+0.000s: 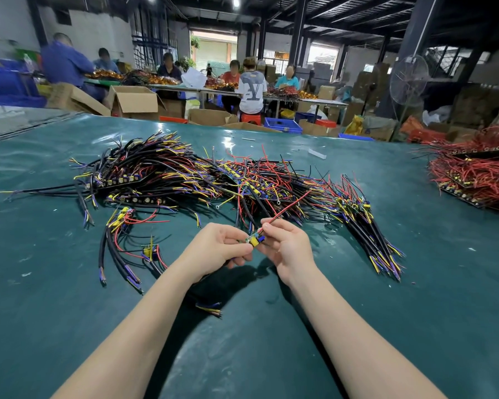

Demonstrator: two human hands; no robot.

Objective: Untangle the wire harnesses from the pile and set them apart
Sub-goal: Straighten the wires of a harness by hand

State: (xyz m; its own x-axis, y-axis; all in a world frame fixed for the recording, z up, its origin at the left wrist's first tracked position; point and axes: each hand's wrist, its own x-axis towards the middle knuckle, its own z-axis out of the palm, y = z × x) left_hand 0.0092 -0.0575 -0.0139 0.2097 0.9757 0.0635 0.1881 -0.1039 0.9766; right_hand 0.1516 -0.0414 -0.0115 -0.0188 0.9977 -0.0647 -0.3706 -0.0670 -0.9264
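Note:
A big tangled pile of wire harnesses (202, 177) with black, red, yellow and purple leads lies across the middle of the green table (271, 326). Just in front of it my left hand (216, 250) and my right hand (285, 244) both pinch one small harness board (253, 241) with yellow parts. Its red wire (291, 205) runs up to the right toward the pile. Dark leads hang below my hands, their ends (211, 308) on the table. Several separated harnesses (127, 243) lie at the left. Another bundle (369, 226) lies at the right.
A heap of red-wired boards (473, 174) sits at the table's right edge. Small scraps dot the tabletop. Beyond the far edge stand cardboard boxes (134, 102), blue crates (283, 125), a standing fan (408, 79) and people working at long tables.

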